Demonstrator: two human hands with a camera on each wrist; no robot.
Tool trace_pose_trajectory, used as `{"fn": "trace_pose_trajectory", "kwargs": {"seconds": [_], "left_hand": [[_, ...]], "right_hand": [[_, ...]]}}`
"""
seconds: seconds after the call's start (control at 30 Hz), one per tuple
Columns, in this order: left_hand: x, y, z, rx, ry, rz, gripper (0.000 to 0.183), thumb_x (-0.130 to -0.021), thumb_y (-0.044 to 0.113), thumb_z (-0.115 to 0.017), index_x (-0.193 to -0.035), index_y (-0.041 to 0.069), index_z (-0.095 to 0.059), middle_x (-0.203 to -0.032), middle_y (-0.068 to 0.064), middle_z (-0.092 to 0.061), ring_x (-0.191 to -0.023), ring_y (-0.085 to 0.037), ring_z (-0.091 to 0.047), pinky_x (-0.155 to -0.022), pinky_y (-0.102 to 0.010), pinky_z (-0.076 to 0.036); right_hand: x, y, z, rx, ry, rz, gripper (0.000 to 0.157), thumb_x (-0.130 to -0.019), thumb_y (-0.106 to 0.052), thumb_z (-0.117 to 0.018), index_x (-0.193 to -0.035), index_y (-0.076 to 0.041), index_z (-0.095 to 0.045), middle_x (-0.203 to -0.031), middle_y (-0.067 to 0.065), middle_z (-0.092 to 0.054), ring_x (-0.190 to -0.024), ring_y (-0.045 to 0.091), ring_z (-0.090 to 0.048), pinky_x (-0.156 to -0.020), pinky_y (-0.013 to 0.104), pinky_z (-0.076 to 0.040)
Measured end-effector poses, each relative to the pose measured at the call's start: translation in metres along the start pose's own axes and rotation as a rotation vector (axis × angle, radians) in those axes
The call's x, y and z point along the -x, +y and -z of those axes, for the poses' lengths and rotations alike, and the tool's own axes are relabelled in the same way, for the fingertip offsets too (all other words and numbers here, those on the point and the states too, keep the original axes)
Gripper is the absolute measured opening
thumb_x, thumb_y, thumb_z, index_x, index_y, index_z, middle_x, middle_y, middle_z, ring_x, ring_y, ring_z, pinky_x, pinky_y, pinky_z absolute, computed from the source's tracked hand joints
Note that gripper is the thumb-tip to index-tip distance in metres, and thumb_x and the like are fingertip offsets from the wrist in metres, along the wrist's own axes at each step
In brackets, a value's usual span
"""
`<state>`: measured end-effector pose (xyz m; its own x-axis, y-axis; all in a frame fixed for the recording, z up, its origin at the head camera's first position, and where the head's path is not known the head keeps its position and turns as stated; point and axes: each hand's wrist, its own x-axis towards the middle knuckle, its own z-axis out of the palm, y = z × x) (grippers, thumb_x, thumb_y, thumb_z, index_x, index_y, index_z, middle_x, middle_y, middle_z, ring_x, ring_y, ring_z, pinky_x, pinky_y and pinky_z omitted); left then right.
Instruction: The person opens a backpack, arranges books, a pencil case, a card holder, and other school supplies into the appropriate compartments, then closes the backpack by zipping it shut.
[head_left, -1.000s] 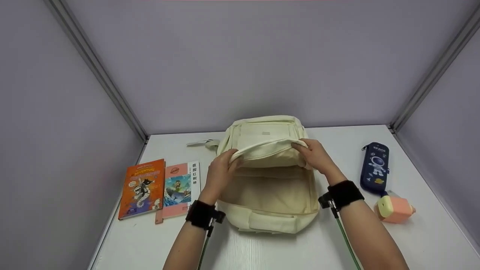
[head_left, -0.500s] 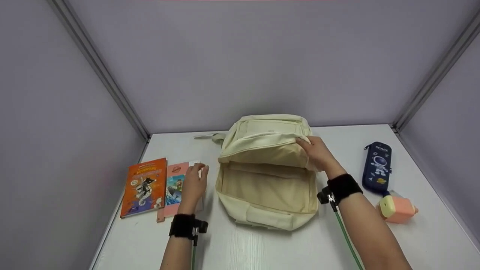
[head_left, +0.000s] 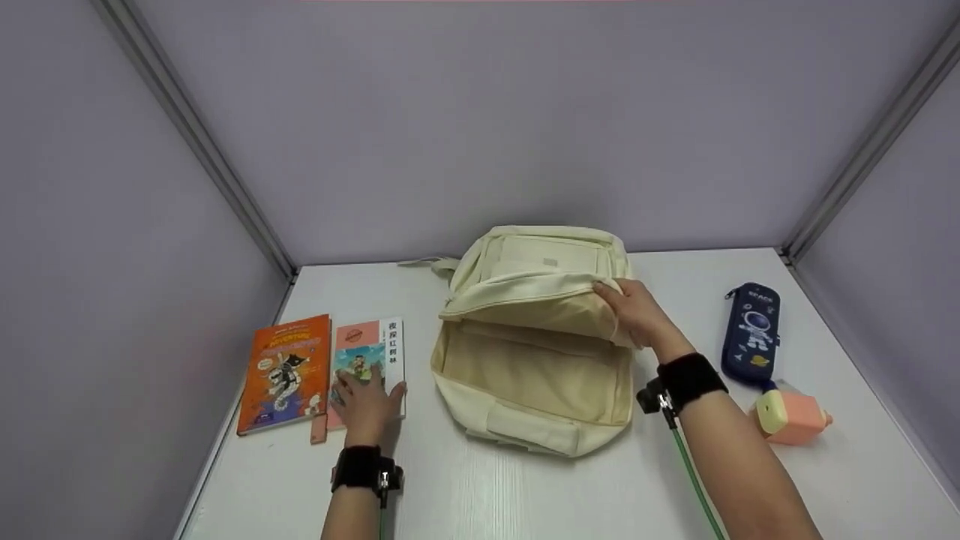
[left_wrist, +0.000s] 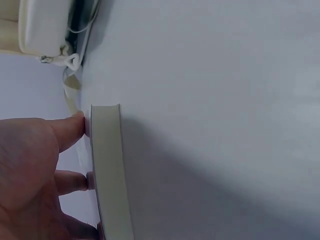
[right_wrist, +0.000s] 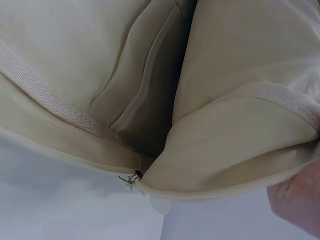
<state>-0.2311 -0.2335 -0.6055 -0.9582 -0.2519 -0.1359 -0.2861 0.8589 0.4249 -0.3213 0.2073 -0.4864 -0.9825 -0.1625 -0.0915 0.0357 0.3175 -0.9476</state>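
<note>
A cream backpack (head_left: pixel 472 420) lies unzipped on the table, its pale lining showing. My right hand (head_left: pixel 637 315) pinches the right side of its raised front flap (head_left: pixel 540 289) between thumb and fingers. In the right wrist view, inner pockets (right_wrist: pixel 135 100) show beside the lifted lining. To the left of the bag, my left hand (head_left: pixel 367 409) is spread over a pink-and-white book (head_left: pixel 391 349) with an illustrated cover. Fingertips touch that cover in the left wrist view, where the page edges (left_wrist: pixel 110 170) show as a thick block.
An orange book (head_left: pixel 289 375) lies left of the pink one, a small pink strip (head_left: pixel 319 429) between them at the near end. On the right are a navy space-themed pencil case (head_left: pixel 752 334) and a peach-and-yellow pencil sharpener-like box (head_left: pixel 795 418). Grey walls (head_left: pixel 525 112) enclose the white table (head_left: pixel 487 495).
My left hand has let go of the bag's flap and moved left and down onto the pink-and-white book. The right hand still holds the flap, whose left side has dropped.
</note>
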Motion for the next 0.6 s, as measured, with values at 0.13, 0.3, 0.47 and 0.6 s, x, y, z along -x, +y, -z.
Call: {"fn": "trace_pose_trajectory", "kwargs": {"seconds": [0.13,0.3,0.47,0.6], "left_hand": [[-0.011,0.003,-0.001,-0.010,0.002,-0.064,0.073,-0.096,0.047,-0.058,-0.152,0.005,-0.035,-0.152,-0.042,-0.003,-0.139,-0.059,-0.003,-0.107,-0.070,-0.007],[-0.021,0.003,-0.004,0.018,0.025,-0.118,0.073,-0.093,0.049,-0.062,-0.150,0.009,-0.040,-0.152,-0.040,-0.007,-0.140,-0.056,-0.005,-0.108,-0.068,-0.008],[-0.026,-0.009,-0.005,0.045,0.051,-0.179,0.070,-0.092,0.050,-0.064,-0.148,0.012,-0.045,-0.155,-0.035,-0.011,-0.143,-0.051,-0.006,-0.111,-0.064,-0.006],[-0.028,-0.014,-0.002,0.099,0.084,-0.250,0.057,-0.090,0.040,-0.070,-0.136,0.009,-0.060,-0.151,-0.037,-0.023,-0.141,-0.053,-0.014,-0.111,-0.063,-0.011]], "right_hand": [[0.000,0.005,0.001,0.003,0.006,0.009,0.034,-0.101,-0.035,-0.055,-0.094,-0.002,-0.062,-0.077,0.000,-0.056,-0.068,0.012,-0.055,-0.061,0.026,-0.047],[0.001,0.007,-0.001,-0.001,0.024,0.031,0.033,-0.101,-0.034,-0.056,-0.094,-0.002,-0.063,-0.077,0.000,-0.057,-0.068,0.011,-0.055,-0.062,0.026,-0.047],[0.002,0.007,-0.006,-0.016,0.001,0.016,0.034,-0.101,-0.034,-0.056,-0.097,-0.002,-0.063,-0.080,0.000,-0.057,-0.071,0.013,-0.055,-0.063,0.026,-0.047],[0.004,0.006,-0.003,-0.035,-0.021,0.019,0.035,-0.102,-0.033,-0.054,-0.103,0.000,-0.064,-0.082,0.001,-0.059,-0.071,0.013,-0.056,-0.064,0.026,-0.048]]}}
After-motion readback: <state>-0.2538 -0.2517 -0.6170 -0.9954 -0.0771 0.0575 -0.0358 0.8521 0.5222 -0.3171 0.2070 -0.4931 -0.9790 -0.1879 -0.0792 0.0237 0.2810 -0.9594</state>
